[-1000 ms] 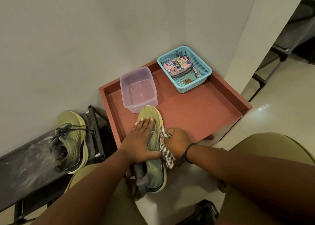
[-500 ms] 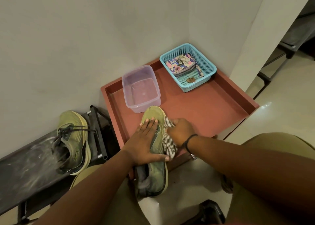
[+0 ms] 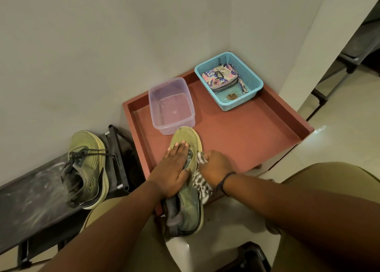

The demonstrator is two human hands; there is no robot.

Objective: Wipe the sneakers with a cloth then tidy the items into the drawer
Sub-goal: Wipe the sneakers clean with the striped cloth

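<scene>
Sneaker [image 3: 188,199], olive green, lying on its side over the near edge of the red tray [image 3: 257,133], heel overhanging toward the person's knees, toe beside the clear tub [image 3: 171,105]; laid so that its flank faces up for wiping. Left hand [image 3: 171,168], fingers straight and flat on the forefoot, pressing down, apparently to stop the shoe sliding under the rubbing. Right hand [image 3: 214,165], fingers curled round a bunched striped cloth [image 3: 202,184], working it against the shoe's right flank; loose end of cloth trailing toward the wrist. Second sneaker [image 3: 86,168], same colour, on the dark bench [image 3: 30,199] left of the tray, untouched, presumably awaiting its turn. Blue basket [image 3: 249,95] at the tray's far right corner, holding a patterned pouch [image 3: 219,77]. Against half a second ago: right hand and cloth sit farther toward the toe; left hand unchanged.
</scene>
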